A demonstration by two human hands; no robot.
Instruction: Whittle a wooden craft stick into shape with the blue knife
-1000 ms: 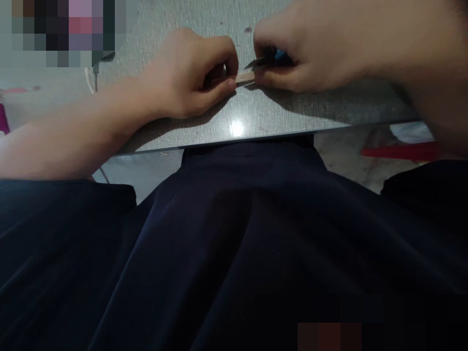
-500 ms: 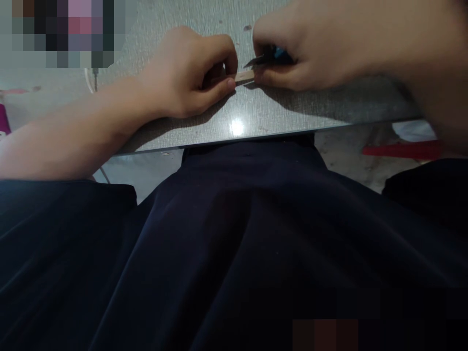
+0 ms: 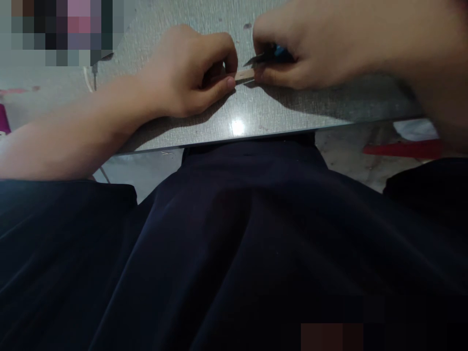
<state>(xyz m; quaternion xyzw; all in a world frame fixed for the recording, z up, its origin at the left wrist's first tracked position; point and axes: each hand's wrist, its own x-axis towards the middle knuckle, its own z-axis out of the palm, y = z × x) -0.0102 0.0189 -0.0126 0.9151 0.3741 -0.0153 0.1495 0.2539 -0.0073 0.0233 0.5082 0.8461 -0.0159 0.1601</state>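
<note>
A thin, pale wooden stick (image 3: pixel 244 75) spans the small gap between my two hands, low over the table. My left hand (image 3: pixel 199 73) pinches its left end between thumb and fingers. On the other side, my right hand (image 3: pixel 288 53) is closed around a utility knife (image 3: pixel 281 52) with a bluish handle, mostly hidden by the fingers. The dark blade (image 3: pixel 255 59) points left, just above the stick. My right thumb lies against the stick's right end. Whether the blade touches the wood I cannot tell.
The grey, streaked table (image 3: pixel 208 134) has its front edge close to my lap, which dark cloth (image 3: pixel 234 204) covers. A cable (image 3: pixel 89 79) lies at the upper left, near a blurred-out patch. Below the table at right are a red object (image 3: pixel 400 149) and something white (image 3: pixel 417 129).
</note>
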